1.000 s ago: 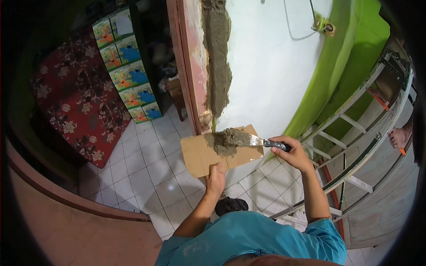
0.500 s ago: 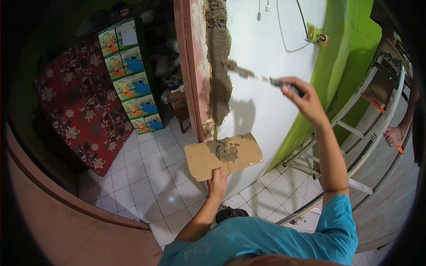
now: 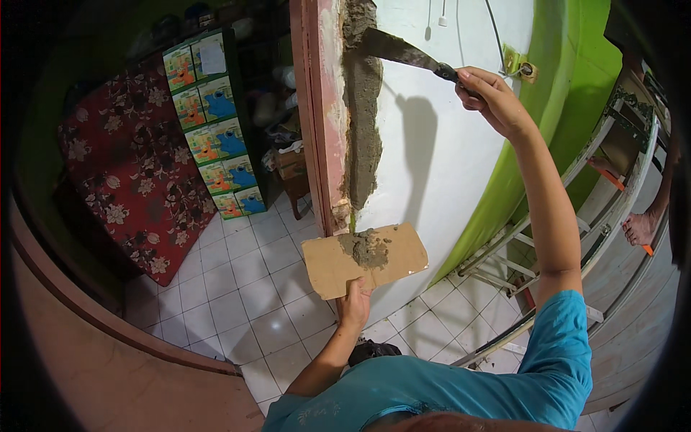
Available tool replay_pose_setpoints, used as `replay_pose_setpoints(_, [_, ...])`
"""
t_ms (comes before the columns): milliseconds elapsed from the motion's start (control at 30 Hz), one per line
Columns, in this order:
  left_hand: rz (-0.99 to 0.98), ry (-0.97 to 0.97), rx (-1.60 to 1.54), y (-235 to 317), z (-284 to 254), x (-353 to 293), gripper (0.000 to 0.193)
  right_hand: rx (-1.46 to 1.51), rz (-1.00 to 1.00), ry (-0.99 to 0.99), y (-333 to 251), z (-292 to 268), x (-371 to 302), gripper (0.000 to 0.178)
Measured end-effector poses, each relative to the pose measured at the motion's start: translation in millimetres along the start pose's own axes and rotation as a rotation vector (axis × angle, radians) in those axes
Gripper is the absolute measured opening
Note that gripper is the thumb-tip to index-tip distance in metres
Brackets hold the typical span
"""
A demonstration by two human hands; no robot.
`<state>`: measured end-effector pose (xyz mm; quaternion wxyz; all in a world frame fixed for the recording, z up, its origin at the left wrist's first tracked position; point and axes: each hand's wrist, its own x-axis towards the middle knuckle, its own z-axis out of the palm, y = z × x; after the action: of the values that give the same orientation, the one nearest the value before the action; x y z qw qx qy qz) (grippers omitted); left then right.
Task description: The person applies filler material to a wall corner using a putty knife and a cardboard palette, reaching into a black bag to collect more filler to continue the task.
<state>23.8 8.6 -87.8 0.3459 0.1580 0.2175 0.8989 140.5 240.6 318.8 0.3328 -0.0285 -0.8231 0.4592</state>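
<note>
My right hand (image 3: pixel 497 101) is closed on the dark handle of a putty knife (image 3: pixel 400 52), held up in front of the white wall. The blade's tip is at the upper part of a strip of grey wet mortar (image 3: pixel 365 119) that runs down the wall beside the door frame. Lower down, my left hand (image 3: pixel 355 302) grips the near edge of a brown cardboard piece (image 3: pixel 327 270), thumb on top. A lump of mortar (image 3: pixel 369 250) with a few loose bits lies on the cardboard's far half.
A pinkish door frame (image 3: pixel 309 108) borders the mortar on the left. Beyond it stand a drawer cabinet (image 3: pixel 209 137) and a red floral mattress (image 3: pixel 129 173). At right, a ladder (image 3: pixel 576 194) stands near another person's feet (image 3: pixel 637 229). A wall socket (image 3: pixel 528 70) has a cable.
My right hand has raised the putty knife from the middle of the mortar strip to its upper part. The cardboard in my left hand has barely shifted.
</note>
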Motion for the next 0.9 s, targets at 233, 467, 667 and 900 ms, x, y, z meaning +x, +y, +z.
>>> replay_pose_setpoints(233, [0.010, -0.012, 0.015, -1.3, -1.1, -1.4, 0.050, 0.091, 0.061, -0.026, -0.2, -4.8, 20.6, 0.031])
replay_pose_setpoints(467, [0.017, 0.019, 0.032, 1.8, 6.3, -4.1, 0.049, 0.058, 0.054, 0.008, 3.0, -13.5, 40.1, 0.030])
replay_pose_setpoints(667, [0.027, 0.031, 0.024, 0.7, 7.7, -3.8, 0.047, -0.015, 0.045, 0.044, -0.4, -22.8, 47.8, 0.038])
replay_pose_setpoints(900, [0.031, 0.024, 0.019, -5.9, -3.9, 0.5, 0.049, -0.027, 0.048, 0.059, -4.4, -26.8, 46.2, 0.037])
